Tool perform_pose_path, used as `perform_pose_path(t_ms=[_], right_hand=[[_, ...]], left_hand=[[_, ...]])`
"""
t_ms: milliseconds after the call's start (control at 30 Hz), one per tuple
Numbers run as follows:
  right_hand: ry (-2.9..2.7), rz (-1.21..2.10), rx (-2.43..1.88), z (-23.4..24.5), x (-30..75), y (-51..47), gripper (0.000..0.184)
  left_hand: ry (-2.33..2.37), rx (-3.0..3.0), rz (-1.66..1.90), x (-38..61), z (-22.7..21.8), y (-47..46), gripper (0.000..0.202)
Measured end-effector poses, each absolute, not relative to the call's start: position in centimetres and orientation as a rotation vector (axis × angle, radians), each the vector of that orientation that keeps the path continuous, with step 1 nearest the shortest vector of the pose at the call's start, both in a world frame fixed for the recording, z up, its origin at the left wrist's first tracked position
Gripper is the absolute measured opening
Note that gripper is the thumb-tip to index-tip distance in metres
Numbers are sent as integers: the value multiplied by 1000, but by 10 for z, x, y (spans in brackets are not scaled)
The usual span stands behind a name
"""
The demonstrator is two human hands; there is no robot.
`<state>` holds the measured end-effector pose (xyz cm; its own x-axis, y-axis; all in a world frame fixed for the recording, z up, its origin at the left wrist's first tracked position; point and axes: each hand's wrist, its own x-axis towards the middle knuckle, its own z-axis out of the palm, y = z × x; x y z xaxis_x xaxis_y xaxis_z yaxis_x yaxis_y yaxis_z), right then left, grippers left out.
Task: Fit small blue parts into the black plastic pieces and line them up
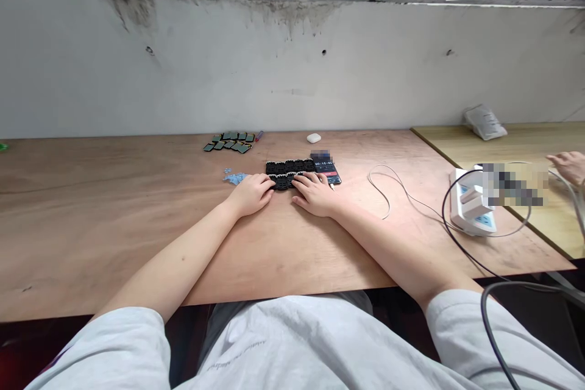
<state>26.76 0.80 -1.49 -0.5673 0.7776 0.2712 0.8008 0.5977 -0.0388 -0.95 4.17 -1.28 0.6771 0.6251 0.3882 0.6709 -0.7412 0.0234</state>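
Two rows of small black plastic housings lie side by side, a far row point(290, 166) and a near row point(281, 181). My left hand point(253, 195) is closed over the left end of the near row, thumb on the front side and fingertips on top. Over the right end of that row, my right hand point(315, 195) has its fingers bent on top and its thumb in front. Both hands cover parts of the row. Small light-blue pieces point(235, 178) lie in a pile just left of my left hand. A phone point(326, 172) showing a timer touches the rows' right side.
Several green-grey display-like modules point(230, 141) lie at the back with a slim pen-like tool point(259, 136). A white rounded case point(313, 138) sits behind the phone. Rightward are a white cable point(388, 195), a power strip point(473, 219), a plastic bag point(485, 122) and another person's hand point(569, 166).
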Motion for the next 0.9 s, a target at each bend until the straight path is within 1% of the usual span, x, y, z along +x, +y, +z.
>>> perform_pose_path(t_ms=[167, 267, 367, 467, 567, 900], right_hand=[[-2405, -191, -1482, -17, 270, 19, 61], [-2339, -161, -1624, -19, 275, 30, 67], [-2339, -125, -1646, -20, 278, 35, 74], [-2359, -118, -1614, -20, 279, 34, 76], [-2357, -124, -1606, -19, 278, 31, 74], [-2350, -212, -1552, -16, 278, 15, 60]], left_hand=[[-1294, -2582, -585, -20, -7, 49, 34], [-1490, -2419, -574, -35, -9, 59, 35], [-1626, -2329, -489, -49, -13, 68, 35], [-1666, -2296, -379, -56, -17, 72, 37], [-1650, -2294, -354, -56, -17, 72, 38], [-1615, -2359, -369, -52, -16, 71, 35]])
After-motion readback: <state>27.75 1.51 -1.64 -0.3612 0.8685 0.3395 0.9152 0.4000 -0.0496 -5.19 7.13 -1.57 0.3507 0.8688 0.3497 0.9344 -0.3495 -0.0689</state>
